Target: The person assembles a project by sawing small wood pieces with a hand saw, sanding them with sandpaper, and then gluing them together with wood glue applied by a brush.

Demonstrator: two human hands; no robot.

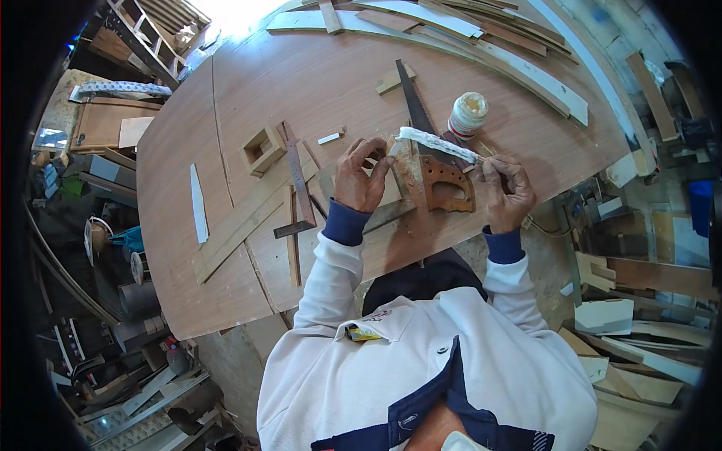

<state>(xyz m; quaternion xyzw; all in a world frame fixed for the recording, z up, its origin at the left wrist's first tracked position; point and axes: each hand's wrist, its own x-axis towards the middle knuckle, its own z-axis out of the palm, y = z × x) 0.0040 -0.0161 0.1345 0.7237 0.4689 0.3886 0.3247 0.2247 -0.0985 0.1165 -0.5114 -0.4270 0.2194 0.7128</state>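
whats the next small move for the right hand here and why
Probably dab the white-coated stick onto the pale wood piece by the left hand. The right hand grips the stick's other end, white stuff thickly covers its length, and its far tip appears close to that piece, so reloading from the jar seems unnecessary.

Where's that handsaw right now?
In the head view, slightly right of centre, the handsaw lies on the table, handle between the left hand and right hand, blade just left of the white jar.
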